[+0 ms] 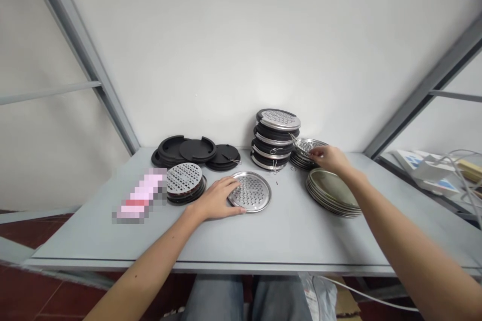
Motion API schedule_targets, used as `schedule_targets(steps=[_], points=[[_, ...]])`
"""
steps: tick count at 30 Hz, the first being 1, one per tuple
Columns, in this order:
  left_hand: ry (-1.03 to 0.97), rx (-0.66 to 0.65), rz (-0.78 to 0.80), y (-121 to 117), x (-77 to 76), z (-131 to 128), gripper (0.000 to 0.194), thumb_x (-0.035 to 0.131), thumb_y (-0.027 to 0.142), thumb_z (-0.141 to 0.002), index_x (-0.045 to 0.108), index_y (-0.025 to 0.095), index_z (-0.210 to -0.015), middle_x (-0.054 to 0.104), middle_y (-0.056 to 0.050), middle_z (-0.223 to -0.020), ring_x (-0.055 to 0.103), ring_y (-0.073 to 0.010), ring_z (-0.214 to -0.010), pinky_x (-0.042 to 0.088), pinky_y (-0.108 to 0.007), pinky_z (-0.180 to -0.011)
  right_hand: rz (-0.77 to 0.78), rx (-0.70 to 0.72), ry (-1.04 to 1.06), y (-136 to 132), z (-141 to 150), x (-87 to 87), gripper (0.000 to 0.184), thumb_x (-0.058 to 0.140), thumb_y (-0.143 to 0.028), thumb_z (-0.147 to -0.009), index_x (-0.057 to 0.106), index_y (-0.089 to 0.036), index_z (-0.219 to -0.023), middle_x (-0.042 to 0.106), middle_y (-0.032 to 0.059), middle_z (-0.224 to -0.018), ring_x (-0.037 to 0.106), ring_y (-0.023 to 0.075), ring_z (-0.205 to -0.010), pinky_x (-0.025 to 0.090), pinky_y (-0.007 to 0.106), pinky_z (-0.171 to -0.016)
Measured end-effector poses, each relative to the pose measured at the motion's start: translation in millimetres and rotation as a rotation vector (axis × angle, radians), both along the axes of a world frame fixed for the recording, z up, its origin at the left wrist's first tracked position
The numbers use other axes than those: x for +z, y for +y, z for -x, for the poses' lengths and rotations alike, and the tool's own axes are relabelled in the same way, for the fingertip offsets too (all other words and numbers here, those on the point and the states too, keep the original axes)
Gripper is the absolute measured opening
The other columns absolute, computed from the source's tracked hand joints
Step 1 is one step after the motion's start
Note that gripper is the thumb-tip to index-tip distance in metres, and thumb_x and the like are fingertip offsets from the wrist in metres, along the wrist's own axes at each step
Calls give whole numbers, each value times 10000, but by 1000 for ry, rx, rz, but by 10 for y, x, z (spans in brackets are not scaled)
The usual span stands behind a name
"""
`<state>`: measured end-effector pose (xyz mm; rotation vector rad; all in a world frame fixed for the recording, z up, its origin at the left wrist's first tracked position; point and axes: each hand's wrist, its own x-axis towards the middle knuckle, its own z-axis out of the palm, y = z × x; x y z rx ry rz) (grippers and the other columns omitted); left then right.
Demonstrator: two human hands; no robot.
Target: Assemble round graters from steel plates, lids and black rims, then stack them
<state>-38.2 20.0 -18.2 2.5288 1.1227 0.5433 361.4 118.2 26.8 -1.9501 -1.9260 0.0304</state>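
Observation:
A round, silvery metal grater disc (253,192) with raised holes lies flat on the table, near its middle. My left hand (218,198) is around its left edge, thumb at the near rim and fingers at the far side. My right hand (331,159) reaches to the back right, over a stack of similar grater discs (303,162). Its thumb and fingertips are pinched together at the right side of the top grater disc (309,144); the exact contact is partly hidden by the fingers.
A tall stack of black holders and metal discs (276,135) with wire clips stands behind. Black notched holders (188,149) and black discs (223,155) lie at back left. Slotted discs (184,178) are left, olive-toned plates (333,190) right. Metal posts (90,60) flank the table.

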Motion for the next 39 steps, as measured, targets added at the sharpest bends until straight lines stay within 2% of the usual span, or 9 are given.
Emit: schedule_targets(steps=[8, 12, 15, 20, 26, 30, 33, 37, 39], points=[[-38, 7, 38, 5, 0, 8, 968, 677, 599, -720, 228, 207, -1484, 341, -122, -1499, 336, -319, -1363, 295, -456, -1120, -20, -34, -76, 18, 21, 64, 212, 591, -244, -816, 742, -172, -946, 733, 82, -873, 657, 201, -767, 446, 268, -657], [-47, 9, 53, -13, 35, -1, 989, 686, 581, -721, 183, 225, -1495, 349, -114, -1496, 348, -323, -1355, 307, -457, -1108, -124, -35, -320, -25, 128, 39, 258, 492, -255, -879, 734, -201, -949, 701, 97, -1042, 640, 242, -889, 426, 297, -648], [-40, 9, 59, -17, 47, -2, 995, 681, 583, -725, 165, 231, -1499, 346, -113, -1497, 347, -323, -1356, 309, -461, -1104, -211, -30, -434, -48, 189, 3, 299, 435, -252, -910, 728, -198, -934, 694, 102, -998, 622, 240, -914, 410, 299, -648], [-24, 5, 55, -9, 43, 1, 987, 663, 602, -731, 180, 210, -1497, 334, -118, -1503, 333, -324, -1364, 297, -453, -1115, -323, -87, -438, -45, 166, -7, 315, 421, -270, -917, 725, -199, -965, 684, 97, -963, 610, 226, -876, 399, 300, -653], [-24, 5, 60, -10, 33, 14, 975, 662, 603, -733, 194, 212, -1494, 316, -120, -1513, 315, -323, -1374, 289, -458, -1119, -478, -218, -189, -232, 202, 142, 285, 475, -294, -891, 739, -196, -932, 692, 83, -941, 606, 200, -804, 377, 296, -608], [-37, 13, 34, -22, 27, -4, 928, 675, 587, -730, 258, 223, -1475, 356, -117, -1491, 346, -322, -1352, 300, -465, -1109, -805, -226, 74, -663, 387, 344, 277, 544, -341, -861, 735, -152, -930, 690, 90, -866, 615, 179, -720, 458, 291, -682], [-82, 45, -1, -30, 31, -31, 816, 661, 523, -770, 315, 233, -1450, 410, -104, -1455, 381, -308, -1325, 313, -454, -1101, -915, -192, 315, -1066, 633, 498, 291, 570, -382, -846, 713, -154, -956, 683, 95, -892, 634, 186, -735, 513, 295, -712], [-137, 81, -9, -41, 53, -54, 831, 667, 465, -787, 254, 229, -1469, 463, -116, -1401, 426, -302, -1287, 340, -447, -1078, -730, -75, 657, -1385, 1059, 567, 282, 589, -437, -830, 692, -204, -950, 699, 88, -927, 661, 236, -825, 527, 366, -776], [-187, 114, -27, -44, 62, -60, 912, 689, 468, -770, 175, 237, -1486, 451, -120, -1408, 430, -304, -1285, 354, -452, -1067, -467, 98, 938, -1379, 1268, 541, 278, 623, -444, -803, 691, -210, -937, 709, 74, -908, 661, 244, -878, 517, 371, -807]])
